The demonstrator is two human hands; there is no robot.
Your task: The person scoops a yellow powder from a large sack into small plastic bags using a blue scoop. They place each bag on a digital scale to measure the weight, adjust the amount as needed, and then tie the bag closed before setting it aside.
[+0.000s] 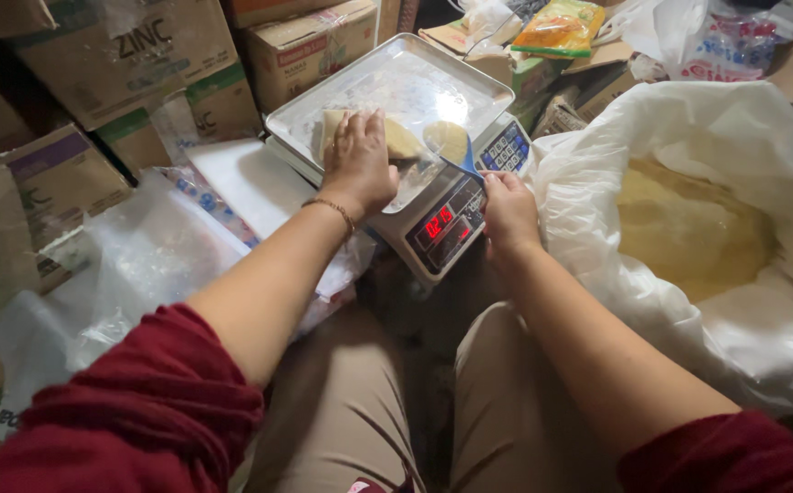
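Note:
A digital weighing scale [447, 228] with a steel pan [433, 73] and a red lit display stands in front of my knees. On the pan lies a clear plastic bag [403, 141] partly filled with yellowish powder. My left hand [358, 162] rests on top of that bag and holds it by its mouth. My right hand [508, 208] grips the handle of a blue scoop [451, 143], which carries powder and is tipped at the bag's opening.
A large white sack [743, 319] of yellow powder lies open at my right. Cardboard boxes [141, 55] are stacked at the left and back. Loose clear plastic bags [141, 265] lie by my left arm. Packets [556, 26] sit beyond the scale.

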